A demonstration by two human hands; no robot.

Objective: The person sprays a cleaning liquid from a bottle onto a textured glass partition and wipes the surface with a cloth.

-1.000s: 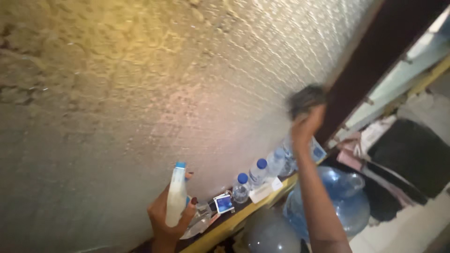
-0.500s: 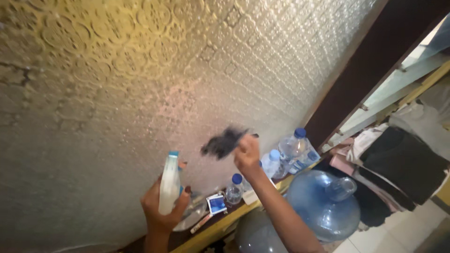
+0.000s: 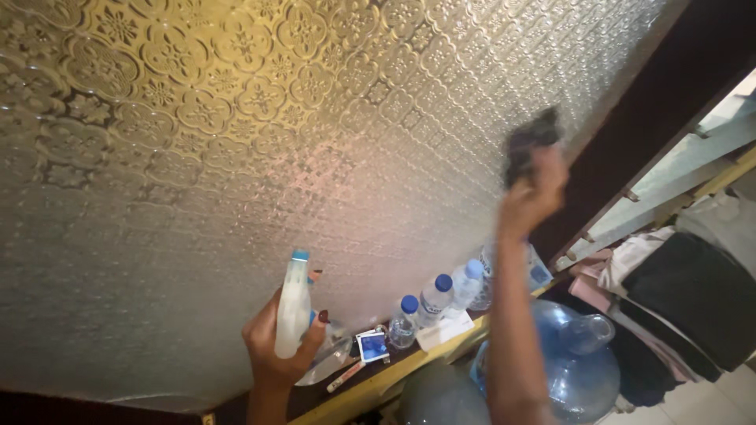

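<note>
A: What does the left hand (image 3: pixel 272 346) hold?

B: A white spray bottle (image 3: pixel 293 307) with a blue top, upright. The fingers are wrapped round its lower half, close in front of the patterned glass (image 3: pixel 236 142).

A: And the right hand (image 3: pixel 534 197)?

B: It is raised high and closed on a dark cloth (image 3: pixel 529 142), which it presses against the glass near the dark frame (image 3: pixel 669 94). Both are blurred, so the fingers cannot be told apart.

A: What lies under the hands?

B: A ledge (image 3: pixel 409 366) along the foot of the glass. Three small bottles (image 3: pixel 433 299) with blue caps stand on it in a row, between the two arms. Just beside the left hand lie a small blue card (image 3: pixel 372 346) and a clear lid (image 3: pixel 327 362).

A: Anything lower?

B: A big blue water jug (image 3: pixel 583 370), below the ledge, right of the right forearm.
</note>
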